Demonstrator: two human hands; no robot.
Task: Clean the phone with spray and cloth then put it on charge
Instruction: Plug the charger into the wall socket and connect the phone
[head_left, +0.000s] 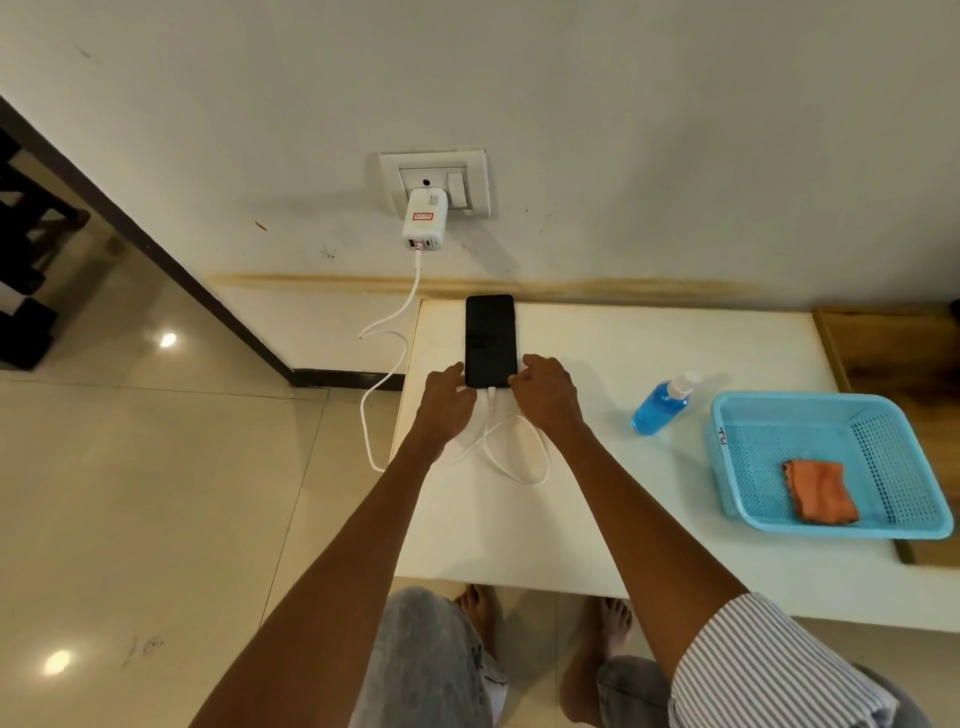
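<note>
A black phone (489, 338) lies flat, screen up, near the far left corner of the white table (597, 519). A white cable (400, 332) runs from the white charger (424, 221) in the wall socket, loops over the table and meets the phone's near end. My left hand (445, 402) touches the phone's near left corner. My right hand (545, 392) touches its near right corner. A blue spray bottle (658, 408) stands to the right. An orange cloth (821, 491) lies folded inside the light blue basket (727, 452).
A wooden board (893, 348) lies under the basket's right part at the table's right end. The wall with the socket plate (435, 182) stands just behind the table. Tiled floor (156, 493) and a dark doorway frame (156, 249) are on the left. My bare feet show under the table's near edge.
</note>
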